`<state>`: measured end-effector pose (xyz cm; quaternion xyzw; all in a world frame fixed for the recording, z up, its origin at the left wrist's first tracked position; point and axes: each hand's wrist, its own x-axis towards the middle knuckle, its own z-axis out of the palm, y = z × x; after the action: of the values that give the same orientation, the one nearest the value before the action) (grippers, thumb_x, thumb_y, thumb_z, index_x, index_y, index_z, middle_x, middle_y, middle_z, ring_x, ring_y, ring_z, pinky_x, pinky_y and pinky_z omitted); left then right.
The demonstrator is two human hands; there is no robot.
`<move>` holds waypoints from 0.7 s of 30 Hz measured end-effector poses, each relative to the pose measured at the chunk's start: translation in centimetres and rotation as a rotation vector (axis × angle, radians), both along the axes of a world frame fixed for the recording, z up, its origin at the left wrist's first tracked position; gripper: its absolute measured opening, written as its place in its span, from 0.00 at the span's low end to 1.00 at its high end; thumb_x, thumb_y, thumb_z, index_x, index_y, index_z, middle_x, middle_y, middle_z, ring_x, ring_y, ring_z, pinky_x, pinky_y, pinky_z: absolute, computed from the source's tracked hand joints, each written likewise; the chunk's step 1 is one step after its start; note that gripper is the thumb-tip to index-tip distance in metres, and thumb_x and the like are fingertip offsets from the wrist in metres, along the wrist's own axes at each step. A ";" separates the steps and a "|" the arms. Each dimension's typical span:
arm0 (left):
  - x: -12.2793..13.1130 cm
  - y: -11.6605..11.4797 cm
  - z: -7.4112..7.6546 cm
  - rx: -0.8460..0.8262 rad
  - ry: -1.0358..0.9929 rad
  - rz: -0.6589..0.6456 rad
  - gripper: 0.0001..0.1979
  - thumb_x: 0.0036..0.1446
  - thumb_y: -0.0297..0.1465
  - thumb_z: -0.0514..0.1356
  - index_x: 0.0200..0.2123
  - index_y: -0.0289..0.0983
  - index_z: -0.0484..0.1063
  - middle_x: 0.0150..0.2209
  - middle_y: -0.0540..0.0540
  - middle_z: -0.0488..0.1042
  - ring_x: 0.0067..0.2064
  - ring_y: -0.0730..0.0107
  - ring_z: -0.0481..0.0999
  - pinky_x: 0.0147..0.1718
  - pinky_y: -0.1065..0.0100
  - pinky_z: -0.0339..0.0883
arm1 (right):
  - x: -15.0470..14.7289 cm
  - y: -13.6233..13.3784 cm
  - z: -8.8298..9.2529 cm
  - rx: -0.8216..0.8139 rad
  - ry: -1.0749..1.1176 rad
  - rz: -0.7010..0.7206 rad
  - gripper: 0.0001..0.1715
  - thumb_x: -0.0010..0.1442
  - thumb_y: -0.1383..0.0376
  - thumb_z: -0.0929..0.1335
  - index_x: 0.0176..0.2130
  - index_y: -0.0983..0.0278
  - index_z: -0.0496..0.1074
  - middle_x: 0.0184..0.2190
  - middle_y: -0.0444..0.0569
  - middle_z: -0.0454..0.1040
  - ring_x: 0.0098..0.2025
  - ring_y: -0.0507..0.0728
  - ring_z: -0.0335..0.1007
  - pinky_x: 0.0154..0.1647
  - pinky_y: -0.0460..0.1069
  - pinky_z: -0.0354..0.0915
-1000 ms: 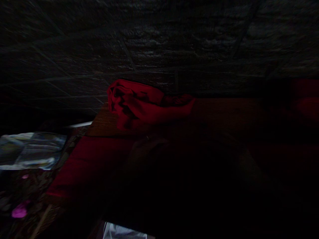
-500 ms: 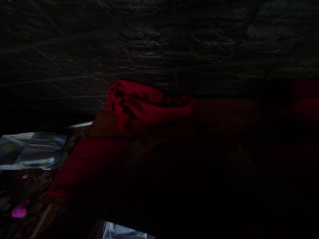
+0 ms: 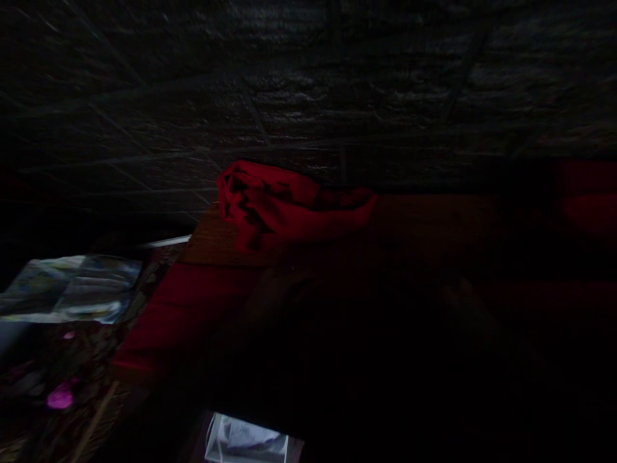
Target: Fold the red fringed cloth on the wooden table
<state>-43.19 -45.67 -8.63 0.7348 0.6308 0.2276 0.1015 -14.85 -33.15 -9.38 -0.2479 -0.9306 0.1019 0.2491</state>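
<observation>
The picture is very dark. My left hand [image 3: 289, 280] shows only as a dim shape just below a crumpled red cloth [image 3: 299, 212]. Farther right, my right hand [image 3: 456, 289] is a faint outline over the dark surface. The fingers of both hands are lost in shadow, and whatever they may hold cannot be made out. The red cloth lies on a brown wooden edge [image 3: 429, 212] against the wall. A flat red covering [image 3: 173, 308] spreads in front of that edge.
A dark tiled wall [image 3: 289, 96] rises behind. At the left, a shiny plastic sheet [image 3: 96, 286] and a pink item [image 3: 60, 395] lie low down on a patterned floor. A whitish clear-looking container [image 3: 248, 440] shows at the bottom. More red material [image 3: 588, 199] is at the right.
The view has shifted slightly, so the cloth and floor items appear a little farther right, and more of the whitish container shows. Both hands stay about where they were.
</observation>
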 end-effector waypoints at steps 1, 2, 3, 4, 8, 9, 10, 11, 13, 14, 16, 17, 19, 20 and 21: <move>0.0 -0.1 0.0 -0.012 0.006 -0.005 0.12 0.67 0.33 0.54 0.40 0.39 0.77 0.38 0.47 0.81 0.37 0.68 0.80 0.39 0.68 0.73 | 0.0 -0.1 0.0 0.002 0.003 -0.004 0.14 0.66 0.57 0.66 0.47 0.57 0.79 0.41 0.46 0.80 0.41 0.56 0.77 0.40 0.49 0.73; 0.0 -0.3 0.0 -0.027 0.015 -0.006 0.12 0.67 0.34 0.54 0.40 0.39 0.77 0.39 0.47 0.81 0.38 0.68 0.80 0.39 0.68 0.73 | 0.1 -0.1 0.0 0.003 0.009 -0.009 0.14 0.66 0.57 0.66 0.47 0.57 0.79 0.41 0.46 0.80 0.41 0.56 0.77 0.40 0.49 0.73; -0.2 -0.5 0.1 -0.046 0.024 -0.011 0.11 0.67 0.34 0.54 0.41 0.39 0.77 0.39 0.47 0.81 0.38 0.67 0.80 0.38 0.67 0.73 | 0.0 -0.2 -0.1 0.003 0.014 -0.014 0.14 0.66 0.56 0.67 0.46 0.57 0.79 0.41 0.46 0.80 0.41 0.56 0.77 0.40 0.49 0.73; -0.4 -0.6 0.2 -0.072 0.030 -0.009 0.11 0.66 0.35 0.55 0.41 0.40 0.77 0.39 0.48 0.81 0.39 0.67 0.80 0.39 0.67 0.73 | 0.0 -0.2 -0.2 0.001 0.020 -0.020 0.14 0.66 0.56 0.67 0.45 0.58 0.79 0.41 0.46 0.80 0.41 0.56 0.77 0.40 0.49 0.73; -3.4 0.5 1.8 -0.131 0.039 0.100 0.10 0.62 0.38 0.60 0.40 0.41 0.77 0.38 0.49 0.81 0.41 0.63 0.80 0.42 0.65 0.72 | -0.4 -0.2 -0.8 -0.013 0.050 -0.057 0.16 0.67 0.54 0.65 0.42 0.58 0.80 0.37 0.46 0.80 0.41 0.57 0.77 0.37 0.48 0.73; -4.5 1.2 2.4 -0.126 0.043 0.138 0.09 0.61 0.39 0.60 0.40 0.42 0.77 0.38 0.49 0.81 0.42 0.62 0.80 0.43 0.65 0.72 | -0.6 -0.2 -1.0 -0.016 0.057 -0.067 0.17 0.68 0.54 0.64 0.42 0.57 0.80 0.37 0.46 0.80 0.42 0.57 0.77 0.37 0.48 0.73; -5.6 1.9 3.0 -0.118 0.050 0.168 0.09 0.61 0.38 0.60 0.41 0.42 0.77 0.38 0.48 0.80 0.43 0.61 0.80 0.44 0.64 0.72 | -0.7 -0.2 -1.2 -0.018 0.064 -0.077 0.18 0.68 0.54 0.64 0.42 0.57 0.80 0.37 0.46 0.80 0.43 0.57 0.77 0.37 0.48 0.73; -6.6 2.5 3.6 -0.113 0.058 0.192 0.10 0.60 0.38 0.61 0.42 0.43 0.76 0.39 0.48 0.80 0.45 0.61 0.79 0.45 0.64 0.72 | -0.8 -0.2 -1.3 -0.019 0.069 -0.087 0.18 0.69 0.54 0.63 0.42 0.57 0.80 0.38 0.46 0.80 0.43 0.57 0.77 0.38 0.48 0.73; -8.0 3.0 4.3 -0.121 0.067 0.237 0.09 0.59 0.39 0.62 0.42 0.45 0.76 0.39 0.49 0.80 0.45 0.60 0.79 0.44 0.64 0.72 | -1.0 -0.1 -1.5 -0.025 0.075 -0.102 0.19 0.69 0.54 0.63 0.42 0.58 0.79 0.39 0.46 0.80 0.44 0.57 0.77 0.39 0.49 0.73; -8.4 2.6 4.5 -0.134 0.068 0.248 0.09 0.59 0.40 0.61 0.41 0.45 0.76 0.38 0.49 0.79 0.44 0.60 0.79 0.43 0.65 0.73 | -1.0 -0.1 -1.6 -0.030 0.077 -0.105 0.19 0.69 0.54 0.63 0.42 0.59 0.79 0.39 0.47 0.79 0.44 0.57 0.77 0.39 0.49 0.73; -8.7 0.8 4.4 -0.192 0.040 0.237 0.10 0.60 0.42 0.60 0.39 0.43 0.76 0.37 0.49 0.80 0.41 0.63 0.80 0.41 0.66 0.73 | -1.0 -0.1 -1.6 -0.044 0.080 -0.103 0.18 0.68 0.55 0.64 0.41 0.60 0.79 0.39 0.48 0.79 0.44 0.57 0.76 0.38 0.48 0.72; -8.9 -0.5 4.2 -0.220 0.036 0.221 0.11 0.60 0.42 0.60 0.37 0.42 0.77 0.36 0.48 0.80 0.39 0.64 0.80 0.40 0.66 0.73 | -1.0 -0.2 -1.5 -0.051 0.082 -0.099 0.17 0.68 0.55 0.64 0.41 0.60 0.79 0.39 0.48 0.79 0.43 0.57 0.76 0.39 0.48 0.72; -9.7 -3.3 4.1 -0.273 0.033 0.200 0.13 0.61 0.43 0.59 0.35 0.40 0.77 0.34 0.48 0.81 0.35 0.66 0.79 0.36 0.68 0.73 | -0.9 -0.2 -1.4 -0.064 0.090 -0.090 0.15 0.68 0.56 0.65 0.44 0.61 0.76 0.42 0.49 0.77 0.44 0.56 0.74 0.41 0.49 0.72; -10.3 -4.6 4.1 -0.301 0.030 0.206 0.14 0.61 0.43 0.59 0.34 0.39 0.77 0.34 0.48 0.81 0.34 0.67 0.79 0.35 0.69 0.73 | -0.9 -0.3 -1.3 -0.071 0.098 -0.087 0.15 0.68 0.56 0.65 0.46 0.61 0.75 0.45 0.50 0.76 0.44 0.55 0.73 0.43 0.50 0.71; -11.2 -5.7 4.2 -0.313 0.028 0.241 0.16 0.61 0.44 0.59 0.34 0.39 0.78 0.33 0.48 0.81 0.33 0.68 0.79 0.33 0.71 0.72 | -0.9 -0.3 -1.2 -0.078 0.108 -0.084 0.15 0.68 0.57 0.65 0.48 0.62 0.73 0.47 0.51 0.74 0.45 0.55 0.73 0.45 0.51 0.71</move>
<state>-54.40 -51.39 -4.42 0.6325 0.7431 0.1273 0.1777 -15.71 -33.43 -10.62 -0.2906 -0.8998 0.1409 0.2933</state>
